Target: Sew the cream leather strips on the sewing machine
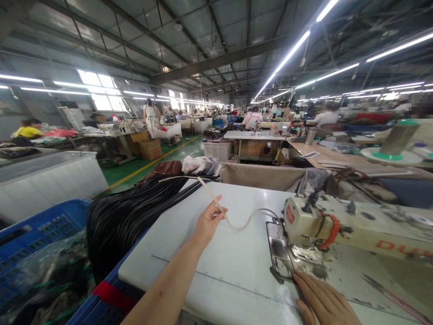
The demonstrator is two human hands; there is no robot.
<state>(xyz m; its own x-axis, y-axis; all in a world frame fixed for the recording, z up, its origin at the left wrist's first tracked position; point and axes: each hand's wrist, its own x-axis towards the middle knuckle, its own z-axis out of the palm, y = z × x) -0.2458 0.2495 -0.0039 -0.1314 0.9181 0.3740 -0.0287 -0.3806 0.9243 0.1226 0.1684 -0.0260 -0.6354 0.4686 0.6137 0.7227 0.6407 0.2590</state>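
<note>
My left hand [210, 220] pinches a narrow beige strip [214, 197] above the white sewing table [250, 253]. One end of the strip reaches past my fingers toward a bundle of black cords [125, 221]; the other sags in a curve and runs to the back of the sewing machine [314, 225]. My right hand [326, 298] lies flat, fingers stretched out, at the near edge of the machine's metal plate [279, 246]. Whether anything lies beneath that palm is hidden.
Scissors [389, 293] lie right of my right hand. A blue crate [43, 216] with plastic-wrapped material stands at left, beside a white bin [50, 176]. A fabric-lined bin [260, 174] sits behind the table. A thread cone [399, 137] stands at right. Several people work farther off.
</note>
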